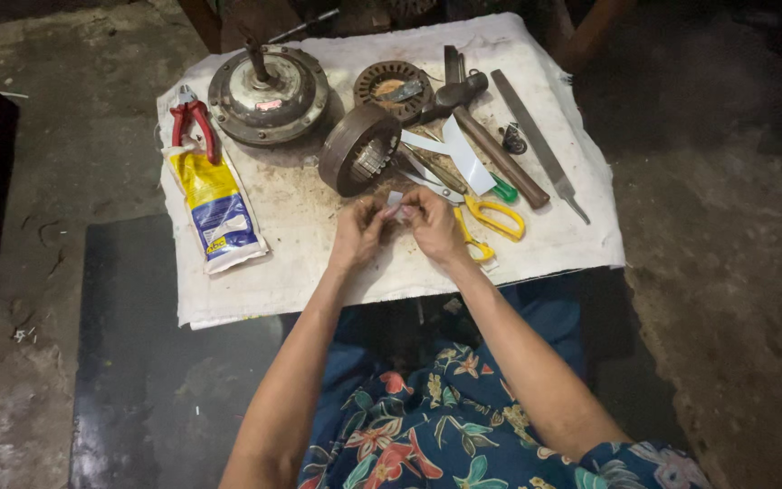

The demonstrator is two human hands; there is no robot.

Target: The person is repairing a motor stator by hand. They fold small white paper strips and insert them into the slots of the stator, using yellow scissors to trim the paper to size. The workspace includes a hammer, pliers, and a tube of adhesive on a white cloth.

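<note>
Left hand (pixel 357 232) and right hand (pixel 433 226) jointly pinch a small white paper strip (pixel 395 201) above the cloth-covered surface (pixel 319 263), with the ring-shaped stator (pixel 359 149) at 12 o'clock and yellow-handled scissors (pixel 486 217) at 3 o'clock.

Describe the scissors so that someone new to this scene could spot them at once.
Start at the white cloth spread over the work surface, then go to the person's right hand near its middle. The scissors lie just right of that hand, blades pointing toward the ring-shaped motor stator. Their bright yellow handles set them apart from the dull metal tools around them.
</note>
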